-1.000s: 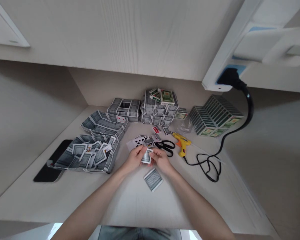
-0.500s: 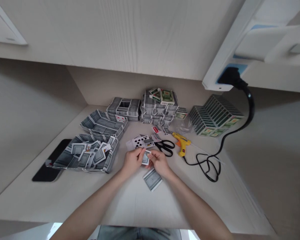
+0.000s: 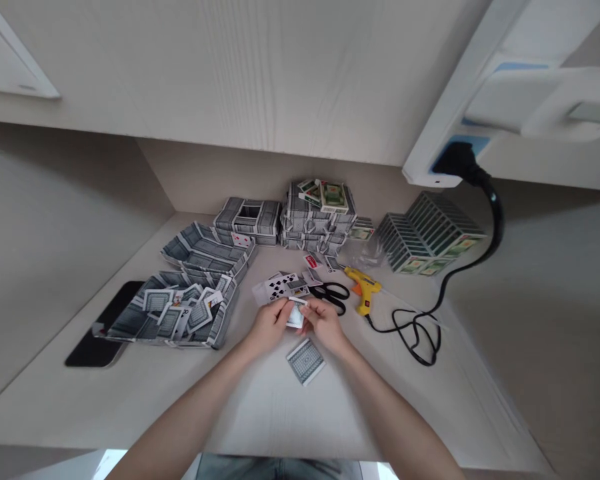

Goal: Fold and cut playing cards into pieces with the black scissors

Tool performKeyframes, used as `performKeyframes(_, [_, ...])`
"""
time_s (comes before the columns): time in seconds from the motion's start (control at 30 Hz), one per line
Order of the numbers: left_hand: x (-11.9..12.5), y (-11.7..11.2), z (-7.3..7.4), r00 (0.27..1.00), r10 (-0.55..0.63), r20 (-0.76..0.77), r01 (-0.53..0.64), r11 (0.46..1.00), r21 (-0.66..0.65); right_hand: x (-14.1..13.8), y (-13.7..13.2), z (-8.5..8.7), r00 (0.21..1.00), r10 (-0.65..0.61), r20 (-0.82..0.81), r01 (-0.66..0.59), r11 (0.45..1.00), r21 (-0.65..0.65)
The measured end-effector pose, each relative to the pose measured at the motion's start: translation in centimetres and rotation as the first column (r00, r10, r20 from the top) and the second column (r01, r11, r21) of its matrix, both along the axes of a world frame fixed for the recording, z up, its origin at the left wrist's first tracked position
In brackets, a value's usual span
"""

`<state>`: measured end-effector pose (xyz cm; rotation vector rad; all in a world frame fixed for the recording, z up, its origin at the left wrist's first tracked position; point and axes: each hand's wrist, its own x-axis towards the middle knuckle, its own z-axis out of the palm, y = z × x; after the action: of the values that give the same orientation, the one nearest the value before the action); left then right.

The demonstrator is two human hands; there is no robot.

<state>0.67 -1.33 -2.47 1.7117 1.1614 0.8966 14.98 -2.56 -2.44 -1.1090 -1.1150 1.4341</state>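
Observation:
Between my two hands is a playing card (image 3: 295, 316), its patterned back facing up and its far edge looking bent. My left hand (image 3: 269, 325) pinches the card's left side, while my right hand (image 3: 325, 324) grips the right side. Another playing card (image 3: 305, 361), back up, lies on the table just below them. Beyond my fingers are face-up cards (image 3: 280, 285) and black-handled scissors (image 3: 333, 293). Left of my hands, an open box made of cards (image 3: 220, 330) holds several loose cards (image 3: 187, 310).
A yellow glue gun (image 3: 364, 288) lies to the right, its black cord (image 3: 430, 340) looping on the table. A phone (image 3: 93, 350) sits partly under the box. Card-built boxes (image 3: 317, 223) and stacked card packs (image 3: 430, 233) stand behind. A shelf panel (image 3: 230, 80) overhangs.
The held card has tilted and its far edge now shows as a bent, pale strip. My hands have barely shifted, and the view has moved slightly.

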Motion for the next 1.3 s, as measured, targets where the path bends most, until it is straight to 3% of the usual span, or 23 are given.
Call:
performKeyframes(0.23, [0.0,0.1,0.2,0.996,-0.019,-0.083,0.02,1.0,0.008,0.0,-0.2,-0.1,1.0,-0.014,-0.002,0.014,1.0,-0.026])
performKeyframes(0.43, [-0.2,0.0,0.2,0.999,-0.041,-0.014,0.038,0.991,-0.132,0.0,0.0,-0.3,0.999,-0.029,-0.033,0.028,1.0,-0.007])
performKeyframes(0.6, [-0.3,-0.1,0.6,0.994,-0.111,0.015,0.112,0.988,-0.107,0.6,0.3,-0.5,0.998,-0.038,-0.052,0.039,0.999,0.0])
performKeyframes(0.87, [0.0,-0.3,1.0,0.996,-0.083,0.025,0.084,0.995,-0.062,0.6,0.1,-0.2,0.998,-0.036,-0.058,0.035,0.999,-0.004])
performKeyframes(1.03, [-0.1,-0.3,1.2,0.994,-0.106,0.03,0.109,0.985,-0.133,0.9,0.0,0.2,0.998,0.008,-0.066,-0.009,1.0,-0.013])
performKeyframes(1.13, [-0.2,-0.5,1.5,0.988,-0.151,0.015,0.151,0.971,-0.185,1.0,0.0,0.6,0.999,0.04,-0.015,-0.04,0.999,0.032])
performKeyframes(1.3, [-0.3,-1.0,2.0,0.967,-0.254,-0.021,0.251,0.965,-0.073,0.9,-0.4,1.1,0.986,0.077,0.149,-0.09,0.992,0.084])
